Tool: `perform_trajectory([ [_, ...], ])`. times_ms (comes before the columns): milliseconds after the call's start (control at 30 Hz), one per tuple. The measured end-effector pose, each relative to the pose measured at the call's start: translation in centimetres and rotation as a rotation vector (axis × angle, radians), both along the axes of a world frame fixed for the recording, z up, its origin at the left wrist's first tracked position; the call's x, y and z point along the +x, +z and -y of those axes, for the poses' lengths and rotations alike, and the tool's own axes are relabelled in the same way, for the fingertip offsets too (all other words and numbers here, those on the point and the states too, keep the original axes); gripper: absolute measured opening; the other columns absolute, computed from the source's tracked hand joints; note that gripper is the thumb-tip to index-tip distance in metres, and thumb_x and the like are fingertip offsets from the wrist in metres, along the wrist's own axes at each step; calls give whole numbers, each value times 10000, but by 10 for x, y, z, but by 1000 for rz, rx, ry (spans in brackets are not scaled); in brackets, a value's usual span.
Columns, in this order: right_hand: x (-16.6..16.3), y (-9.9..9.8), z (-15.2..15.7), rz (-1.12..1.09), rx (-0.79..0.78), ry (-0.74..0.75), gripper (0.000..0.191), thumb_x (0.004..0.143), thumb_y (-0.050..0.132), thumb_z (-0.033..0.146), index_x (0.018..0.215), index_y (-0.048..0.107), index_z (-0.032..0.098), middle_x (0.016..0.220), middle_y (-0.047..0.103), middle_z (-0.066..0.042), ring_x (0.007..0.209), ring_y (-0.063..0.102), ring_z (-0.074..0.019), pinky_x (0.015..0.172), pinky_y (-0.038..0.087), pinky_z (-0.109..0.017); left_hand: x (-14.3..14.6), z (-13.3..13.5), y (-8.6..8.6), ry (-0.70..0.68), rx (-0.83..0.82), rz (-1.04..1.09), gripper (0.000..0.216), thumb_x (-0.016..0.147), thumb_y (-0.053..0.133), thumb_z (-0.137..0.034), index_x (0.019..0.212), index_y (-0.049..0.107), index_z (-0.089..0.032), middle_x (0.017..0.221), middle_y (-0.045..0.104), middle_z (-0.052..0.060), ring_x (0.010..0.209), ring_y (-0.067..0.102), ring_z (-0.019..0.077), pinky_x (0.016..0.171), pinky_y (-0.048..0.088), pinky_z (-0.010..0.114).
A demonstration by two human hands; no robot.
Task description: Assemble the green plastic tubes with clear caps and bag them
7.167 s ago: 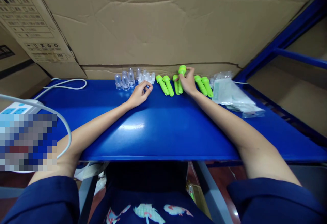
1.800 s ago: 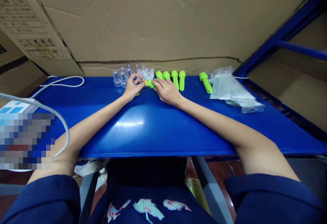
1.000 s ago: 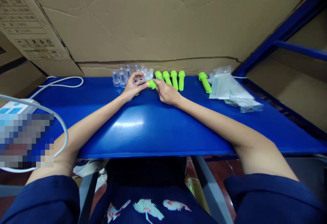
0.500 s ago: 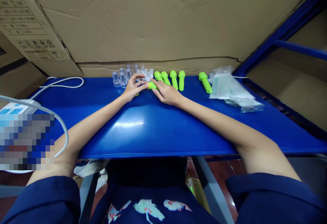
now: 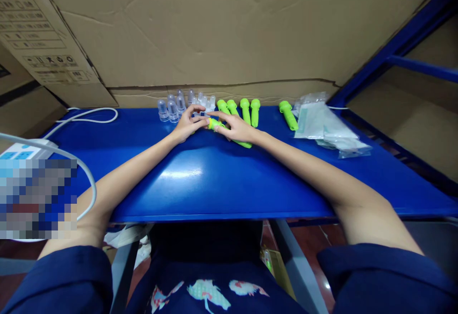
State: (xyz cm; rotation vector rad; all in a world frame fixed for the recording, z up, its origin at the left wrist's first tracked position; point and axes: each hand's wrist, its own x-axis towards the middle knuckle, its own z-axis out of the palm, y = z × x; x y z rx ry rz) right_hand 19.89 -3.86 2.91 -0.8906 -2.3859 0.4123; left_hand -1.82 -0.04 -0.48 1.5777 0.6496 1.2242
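Green piece (image 5: 213, 123) sits between my two hands, low over the blue tabletop (image 5: 214, 180), and both are closed on it. My right hand (image 5: 239, 131) covers its body from above with the index finger stretched along it. My left hand (image 5: 186, 124) pinches its yellowish front end between thumb and fingertips.

Half a second ago only that front end showed. Now my right hand has drawn a little toward me and rolled, and the back end of the piece pokes out from under the palm on the near side. Seven seconds back this hand was over at the row and the left was apart with something small in its fingers. The two have since come together on one piece, and the work is at its tip. Whether anything is seated on that tip I cannot tell, because my fingers cover it.

Just beyond my right fingers lies the row of green pieces (image 5: 245, 109), four side by side. A lone green piece (image 5: 288, 115) lies further right, near the plastic bags (image 5: 324, 128). Beyond my left fingers are the clear caps (image 5: 172, 109), close to the cardboard (image 5: 214, 32).
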Motion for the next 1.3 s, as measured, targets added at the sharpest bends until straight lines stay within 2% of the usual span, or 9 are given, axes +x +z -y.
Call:
perform_trajectory([
  [167, -2, 0, 0, -46, -186, 83, 526, 947, 448, 329, 1447, 509, 177, 1250, 675, -116, 808, 656, -173, 792, 578, -383, -1, -1, 0, -16, 21, -44, 515, 660, 857, -305, 1061, 548, -212, 1230, 544, 52, 959, 698, 168, 810, 616, 330],
  [367, -3, -1, -1, -58, -234, 88, 436, 942, 446, 309, 1341, 552, 166, 1117, 665, -97, 850, 638, -193, 761, 592, -384, 0, 2, 3, -48, -6, -32, 549, 622, 887, -327, 1045, 559, -203, 1211, 571, 48, 924, 707, 164, 759, 615, 296],
  [567, -2, -1, 0, -137, -362, 117, 373, 925, 493, 300, 1284, 530, 206, 1059, 625, -60, 673, 545, -120, 527, 535, -242, 0, 4, 4, -54, -34, -31, 560, 628, 882, -348, 1056, 552, -200, 1177, 620, 54, 956, 721, 192, 793, 616, 320],
  [700, -2, -6, -2, -196, -424, 92, 408, 935, 509, 321, 1332, 460, 237, 968, 603, -21, 552, 490, -87, 438, 487, -214, 0, 2, 2, -27, -16, -35, 562, 638, 881, -380, 1054, 550, -197, 1199, 616, 58, 956, 720, 185, 830, 616, 345],
  [800, -2, -8, -3, -214, -421, 87, 454, 942, 510, 343, 1379, 433, 245, 994, 616, -27, 533, 482, -79, 436, 490, -217, 0, 1, 2, -17, -18, -34, 547, 649, 879, -382, 1046, 552, -195, 1159, 629, 50, 930, 722, 177, 838, 615, 352],
  [933, -2, -4, -4, -143, -431, 123, 505, 945, 462, 346, 1440, 453, 247, 1238, 609, -89, 645, 558, -111, 468, 510, -235, 0, 3, 4, -31, -29, -29, 553, 625, 898, -367, 1037, 573, -190, 1188, 634, 55, 924, 729, 181, 822, 622, 343],
  [1000, 0, -2, -4, -124, -457, 122, 517, 944, 460, 356, 1449, 461, 244, 1267, 600, -94, 692, 577, -124, 477, 510, -232, 1, 4, 4, -42, -39, -29, 566, 615, 909, -389, 1030, 582, -186, 1195, 641, 59, 912, 732, 179, 822, 627, 346],
  [1167, 5, -1, -7, -161, -497, 133, 506, 941, 541, 433, 1404, 484, 237, 1092, 621, -58, 655, 548, -110, 494, 500, -225, 1, 4, 3, -65, -51, -20, 596, 615, 910, -489, 1018, 592, -186, 1216, 656, 71, 930, 735, 181, 878, 628, 378],
  [1300, 3, -5, -7, -166, -439, 135, 526, 931, 581, 537, 1341, 463, 231, 920, 602, -10, 640, 550, -115, 599, 554, -294, 0, 2, 1, -70, -23, -37, 595, 643, 894, -512, 1037, 591, -184, 1227, 653, 79, 975, 735, 198, 924, 613, 406],
])
